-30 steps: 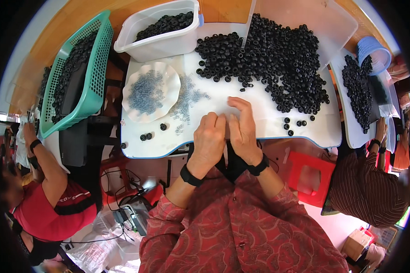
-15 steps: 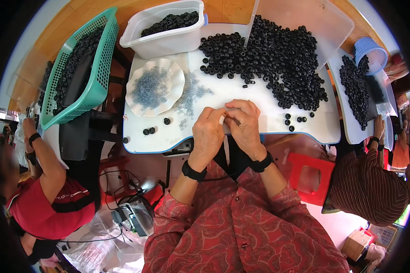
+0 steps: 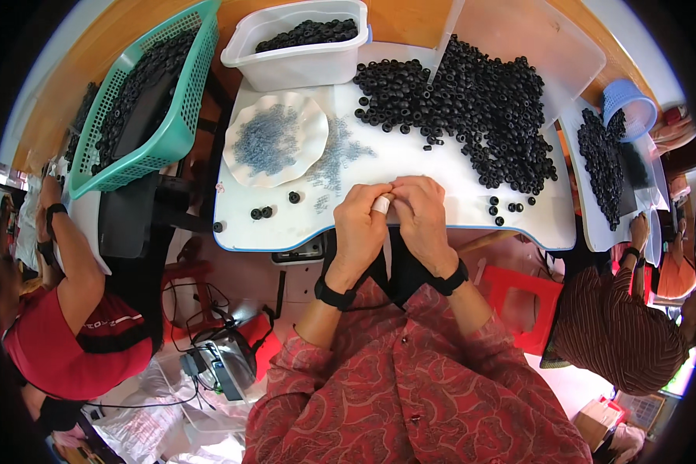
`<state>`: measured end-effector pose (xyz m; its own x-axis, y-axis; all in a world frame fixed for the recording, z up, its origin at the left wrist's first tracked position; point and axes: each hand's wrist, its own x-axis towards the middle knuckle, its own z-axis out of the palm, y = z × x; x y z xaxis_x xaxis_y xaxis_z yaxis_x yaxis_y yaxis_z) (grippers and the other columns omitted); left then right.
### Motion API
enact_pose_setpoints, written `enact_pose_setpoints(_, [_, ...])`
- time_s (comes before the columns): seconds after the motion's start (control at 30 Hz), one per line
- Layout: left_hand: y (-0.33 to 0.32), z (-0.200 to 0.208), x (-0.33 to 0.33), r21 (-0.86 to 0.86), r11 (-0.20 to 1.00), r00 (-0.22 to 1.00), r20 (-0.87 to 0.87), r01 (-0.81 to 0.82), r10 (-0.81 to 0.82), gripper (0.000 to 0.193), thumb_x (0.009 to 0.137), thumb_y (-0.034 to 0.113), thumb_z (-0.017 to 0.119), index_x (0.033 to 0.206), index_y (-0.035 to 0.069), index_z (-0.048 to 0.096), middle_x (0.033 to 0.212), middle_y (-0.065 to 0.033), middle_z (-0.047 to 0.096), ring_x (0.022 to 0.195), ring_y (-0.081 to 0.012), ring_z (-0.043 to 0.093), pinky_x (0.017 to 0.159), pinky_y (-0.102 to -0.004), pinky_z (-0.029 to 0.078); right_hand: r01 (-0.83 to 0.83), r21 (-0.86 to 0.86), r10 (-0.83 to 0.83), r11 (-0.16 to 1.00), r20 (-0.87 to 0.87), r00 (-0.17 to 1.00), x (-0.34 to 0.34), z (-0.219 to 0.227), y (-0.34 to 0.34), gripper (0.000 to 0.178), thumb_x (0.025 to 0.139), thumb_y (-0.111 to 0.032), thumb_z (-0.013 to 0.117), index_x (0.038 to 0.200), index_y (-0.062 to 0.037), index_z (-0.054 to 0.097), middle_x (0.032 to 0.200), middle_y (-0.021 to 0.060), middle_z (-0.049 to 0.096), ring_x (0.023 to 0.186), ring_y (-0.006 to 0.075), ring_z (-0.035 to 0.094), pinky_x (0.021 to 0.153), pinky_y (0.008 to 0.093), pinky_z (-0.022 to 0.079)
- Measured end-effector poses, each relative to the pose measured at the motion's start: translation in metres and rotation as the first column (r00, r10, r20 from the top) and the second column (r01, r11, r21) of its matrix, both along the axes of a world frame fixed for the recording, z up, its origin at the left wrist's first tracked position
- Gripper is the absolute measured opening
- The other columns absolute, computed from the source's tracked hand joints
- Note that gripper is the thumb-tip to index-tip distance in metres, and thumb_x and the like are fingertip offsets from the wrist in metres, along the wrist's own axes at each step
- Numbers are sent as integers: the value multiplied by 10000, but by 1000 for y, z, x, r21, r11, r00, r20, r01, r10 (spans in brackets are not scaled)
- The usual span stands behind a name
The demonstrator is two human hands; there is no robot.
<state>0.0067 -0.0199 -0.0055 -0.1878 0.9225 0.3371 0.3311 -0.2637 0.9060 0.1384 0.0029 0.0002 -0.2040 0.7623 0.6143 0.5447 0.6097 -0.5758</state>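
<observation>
My left hand [image 3: 359,236] and my right hand [image 3: 422,224] meet above the table's front edge, fingertips pinched together. Whatever lies between the fingers is hidden. A white strip [image 3: 380,205] wraps a finger of my left hand. Ahead and to the right spreads a large pile of small black round parts [image 3: 479,100] with holes in them. Several loose black parts [image 3: 506,208] lie right of my right hand. On my left, a white wavy-edged plate [image 3: 315,127] holds tiny bluish-grey pieces [image 3: 264,143], and more of these pieces [image 3: 336,158] are scattered beside it.
A white tub [image 3: 301,73] of black parts stands at the back left. Farther left is a green basket [image 3: 182,124]. A clear sheet or lid [image 3: 533,46] stands behind the pile. Co-workers sit on both sides; a red stool [image 3: 518,301] is at lower right.
The view has shifted slightly, so the table's things sit a little differently in the picture. My hands remain pinched together, and more of the white strip on my left finger shows.
</observation>
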Motion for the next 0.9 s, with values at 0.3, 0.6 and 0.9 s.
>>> enact_pose_setpoints(0.3, [-27, 21, -6, -118, 958, 672, 734, 263, -95, 208, 972, 14, 602, 1157, -29, 687, 978, -99, 710, 782, -130, 677, 708, -245, 567, -94, -225, 28, 970, -280, 959, -4, 40, -33, 119, 877, 40, 681, 990, 3, 675, 952, 100, 676, 813, 194, 681, 701, 295, 542])
enact_pose_setpoints(0.6, [-39, 42, -10, 6, 930, 504, 839, 366, -204, 243, 990, 19, 569, 1205, -37, 667, 988, -100, 688, 813, -142, 680, 754, -251, 567, -97, -183, 41, 978, -288, 957, 4, 63, -42, 137, 846, 63, 713, 973, 18, 688, 931, 106, 685, 800, 170, 686, 695, 272, 549])
enact_pose_setpoints(0.9, [-44, 35, -11, 10, 942, 633, 737, 337, -234, 253, 978, -19, 557, 1202, -20, 673, 1027, -71, 664, 840, -139, 681, 759, -247, 574, -146, -215, 103, 966, -201, 974, 2, 76, -51, 130, 914, 51, 656, 1029, 13, 703, 993, 98, 644, 822, 157, 672, 687, 262, 540])
